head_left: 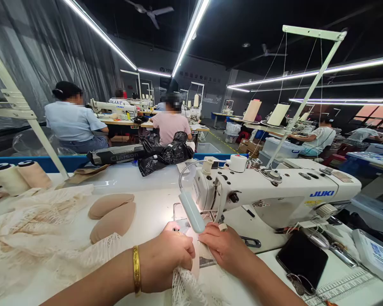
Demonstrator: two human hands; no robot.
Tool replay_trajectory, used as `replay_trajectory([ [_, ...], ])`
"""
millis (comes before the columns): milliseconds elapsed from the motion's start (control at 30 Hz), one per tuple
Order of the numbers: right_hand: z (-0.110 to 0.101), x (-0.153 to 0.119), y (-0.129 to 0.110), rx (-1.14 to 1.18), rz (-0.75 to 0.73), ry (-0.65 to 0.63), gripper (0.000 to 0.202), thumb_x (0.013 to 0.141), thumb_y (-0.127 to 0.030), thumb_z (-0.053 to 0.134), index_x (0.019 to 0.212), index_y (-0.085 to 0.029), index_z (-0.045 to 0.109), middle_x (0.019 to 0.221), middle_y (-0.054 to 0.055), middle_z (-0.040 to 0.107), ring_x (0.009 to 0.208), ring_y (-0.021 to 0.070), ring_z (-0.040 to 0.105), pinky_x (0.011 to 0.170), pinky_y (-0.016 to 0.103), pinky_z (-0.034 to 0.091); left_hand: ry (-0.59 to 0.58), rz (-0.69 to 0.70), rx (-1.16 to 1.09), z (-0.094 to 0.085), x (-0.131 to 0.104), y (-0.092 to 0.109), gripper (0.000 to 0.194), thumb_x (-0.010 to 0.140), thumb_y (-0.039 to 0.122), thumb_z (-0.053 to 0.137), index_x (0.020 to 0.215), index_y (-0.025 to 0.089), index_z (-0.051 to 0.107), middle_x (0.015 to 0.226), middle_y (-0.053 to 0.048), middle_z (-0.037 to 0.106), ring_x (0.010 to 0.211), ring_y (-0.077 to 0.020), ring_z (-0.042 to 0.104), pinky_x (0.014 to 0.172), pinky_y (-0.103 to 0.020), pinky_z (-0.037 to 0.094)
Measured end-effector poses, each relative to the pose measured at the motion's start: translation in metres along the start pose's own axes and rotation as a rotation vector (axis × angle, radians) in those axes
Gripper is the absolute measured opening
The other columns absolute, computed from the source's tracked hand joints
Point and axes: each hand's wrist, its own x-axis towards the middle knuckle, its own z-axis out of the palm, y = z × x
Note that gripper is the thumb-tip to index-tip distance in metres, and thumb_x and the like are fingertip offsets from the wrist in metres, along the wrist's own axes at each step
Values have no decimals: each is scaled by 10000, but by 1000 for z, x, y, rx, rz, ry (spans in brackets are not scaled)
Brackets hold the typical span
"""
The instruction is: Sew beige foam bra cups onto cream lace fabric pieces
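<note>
Under the head of a white sewing machine (287,187) lies a pale piece of fabric (194,255), partly hidden by my hands. My left hand (167,259), with a gold bangle (136,270) on the wrist, is closed on cream lace (187,289) that hangs toward the front edge. To the right, my right hand (225,246) rests beside the needle area with its fingers bent onto the pale fabric. A grey lamp (192,211) on a bendy neck covers the needle spot. Two beige bra cups (113,216) lie on the table left of my hands.
More cream lace (28,238) spreads over the left side. Thread cones (19,176) stand at the far left. A black phone (302,257), scissors (335,246) and a clear ruler (344,289) lie at right. A black plastic bag (167,157) sits behind; several people work at other machines.
</note>
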Motion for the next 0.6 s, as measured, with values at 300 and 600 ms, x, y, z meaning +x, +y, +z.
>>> replay_trajectory([
  [300,1,-3,3,-48,-7,-92,371,910,9,478,1042,-244,714,961,22,735,906,223,618,840,331,462,-8,-55,10,3,0,1,102,710,109,673,680,204,650,1060,-39,757,903,-285,720,1011,-486,340],
  [600,3,-6,5,-41,23,-126,417,872,42,496,1086,-251,701,1075,21,748,975,246,631,866,346,460,2,-45,17,4,2,-4,106,731,113,671,679,204,655,1080,-26,761,881,-246,709,976,-440,350],
])
